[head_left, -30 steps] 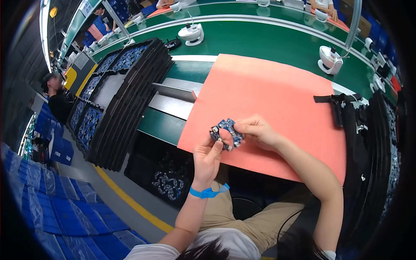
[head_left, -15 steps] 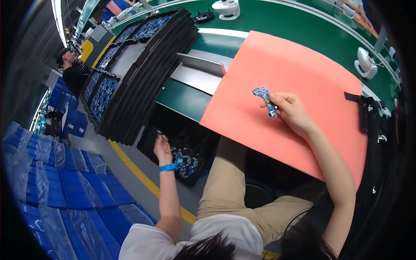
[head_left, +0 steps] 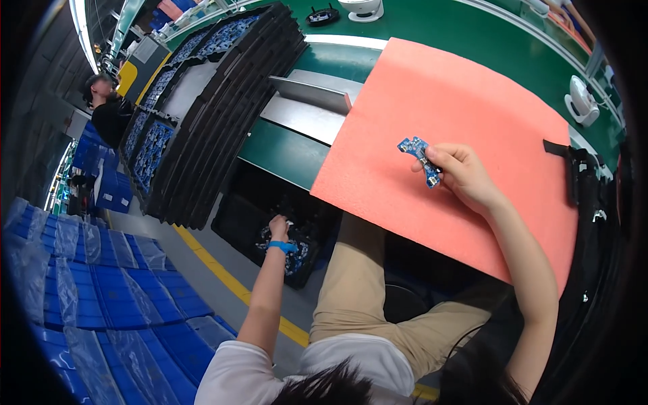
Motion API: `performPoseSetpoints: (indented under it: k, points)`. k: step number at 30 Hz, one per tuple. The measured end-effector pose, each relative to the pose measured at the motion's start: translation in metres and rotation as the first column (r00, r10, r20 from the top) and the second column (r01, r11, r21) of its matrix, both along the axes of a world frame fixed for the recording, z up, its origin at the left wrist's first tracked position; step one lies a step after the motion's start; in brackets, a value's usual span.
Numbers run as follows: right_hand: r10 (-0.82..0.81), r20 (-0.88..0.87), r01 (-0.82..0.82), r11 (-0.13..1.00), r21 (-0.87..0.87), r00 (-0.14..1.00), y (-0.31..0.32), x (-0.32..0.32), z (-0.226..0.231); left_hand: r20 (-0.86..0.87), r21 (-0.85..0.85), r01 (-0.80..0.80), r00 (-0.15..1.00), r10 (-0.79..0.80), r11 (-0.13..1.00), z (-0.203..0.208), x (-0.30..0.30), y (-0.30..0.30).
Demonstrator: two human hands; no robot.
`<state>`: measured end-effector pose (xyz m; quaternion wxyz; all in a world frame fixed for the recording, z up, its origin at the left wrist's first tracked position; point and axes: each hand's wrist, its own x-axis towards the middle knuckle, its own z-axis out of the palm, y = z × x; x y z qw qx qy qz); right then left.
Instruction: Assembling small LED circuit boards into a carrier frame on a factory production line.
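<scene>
My right hand (head_left: 466,177) pinches a small blue circuit board (head_left: 430,174) between thumb and fingers. The board has a branching shape and is held just above the pink mat (head_left: 378,101). Lower down, beside the table, my left hand (head_left: 278,228) is closed, with a blue band on its wrist. A small pale spot shows at its fingertips, too small to name. Under that hand, several blue circuit boards (head_left: 295,263) lie heaped in a black container (head_left: 233,219) below the table edge.
At the left of the green table rises a tall stack of black trays (head_left: 223,128), its top one filled with blue boards. A metal channel (head_left: 307,98) lies beside the mat. Blue bins (head_left: 115,290) with clear plastic stand on the floor. A person (head_left: 108,111) is beyond the trays.
My left hand has moved right, over the heap of boards in the black container. The right hand, still gripping its board, has shifted slightly right and down; the whole view has shifted a little.
</scene>
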<state>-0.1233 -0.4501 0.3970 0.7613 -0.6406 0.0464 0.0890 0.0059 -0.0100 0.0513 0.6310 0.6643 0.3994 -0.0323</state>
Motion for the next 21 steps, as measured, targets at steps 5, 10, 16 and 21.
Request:
performPoseSetpoints:
  k: [5,10,16,21]
  points:
    - [-0.007,0.025,0.007,1.0,-0.004,1.0,-0.001,0.003,-0.004,-0.078,0.226,0.17,0.985,-0.156,0.959,-0.042,0.016,0.004]
    - [0.001,0.03,0.0,1.0,-0.017,1.0,-0.003,0.004,-0.007,-0.259,0.607,0.507,0.855,-0.45,0.612,-0.053,0.034,-0.004]
    - [-0.004,-0.006,0.004,1.0,-0.018,1.0,0.0,0.001,-0.001,-0.573,0.757,0.649,0.603,-0.556,-0.075,-0.051,0.045,-0.012]
    - [0.049,0.025,-0.045,0.989,-0.144,0.998,0.002,-0.001,0.003,0.3,-0.009,0.209,0.934,-0.196,0.978,0.001,0.019,-0.042]
